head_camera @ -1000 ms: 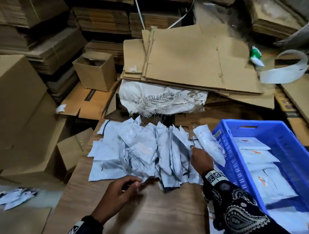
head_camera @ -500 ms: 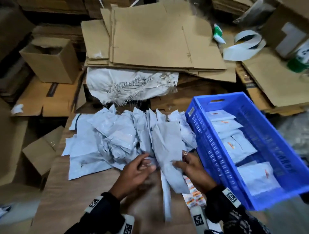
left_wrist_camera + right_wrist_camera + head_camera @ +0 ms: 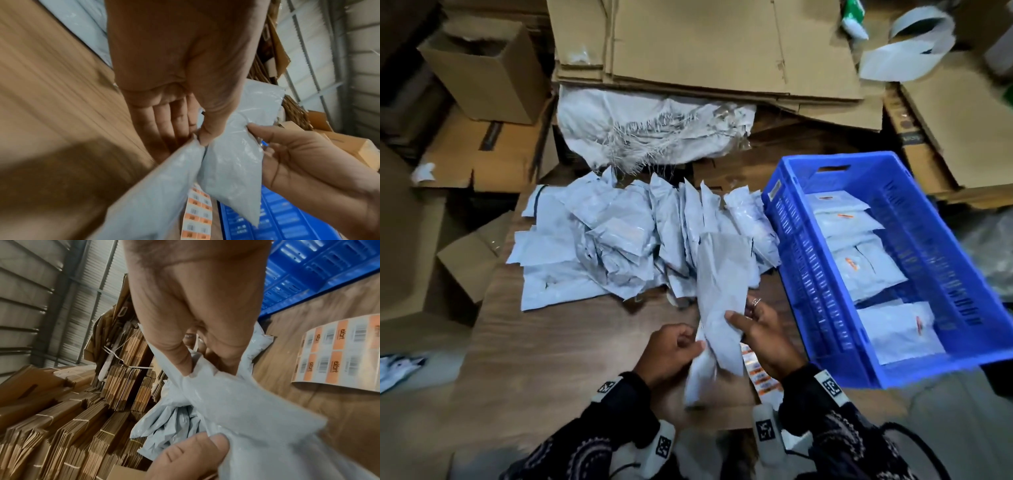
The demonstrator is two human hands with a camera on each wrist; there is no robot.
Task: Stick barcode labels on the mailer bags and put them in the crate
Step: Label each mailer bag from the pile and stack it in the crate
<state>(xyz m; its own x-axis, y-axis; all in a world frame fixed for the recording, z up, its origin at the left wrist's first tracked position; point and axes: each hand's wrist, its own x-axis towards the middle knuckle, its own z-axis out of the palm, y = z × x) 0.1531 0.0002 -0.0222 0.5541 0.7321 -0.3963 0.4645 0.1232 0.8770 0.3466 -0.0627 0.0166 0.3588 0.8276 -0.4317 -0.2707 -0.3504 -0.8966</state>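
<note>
Both hands, left and right, pinched one pale grey plastic mailer bag above the brown wood-grain tabletop, beside flattened brown cardboard stacks and corrugated metal wall.

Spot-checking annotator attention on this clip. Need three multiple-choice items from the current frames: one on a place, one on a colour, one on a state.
1. Where does the strip of barcode labels lie?
A. On the tabletop under the held mailer bag, beside the crate
B. Inside the crate
C. On the flattened cardboard at the back

2. What colour is the crate?
A. Green
B. Blue
C. Grey

3. How is the held mailer bag gripped?
A. Left hand alone
B. It lies loose on the pile
C. Both the left hand and the right hand pinch it

Answers: 1 A, the orange and white strip shows on the wood between the bag and the crate wall. 2 B, its walls are blue in all views. 3 C, both wrist views show thumbs and fingers on the bag.
</note>
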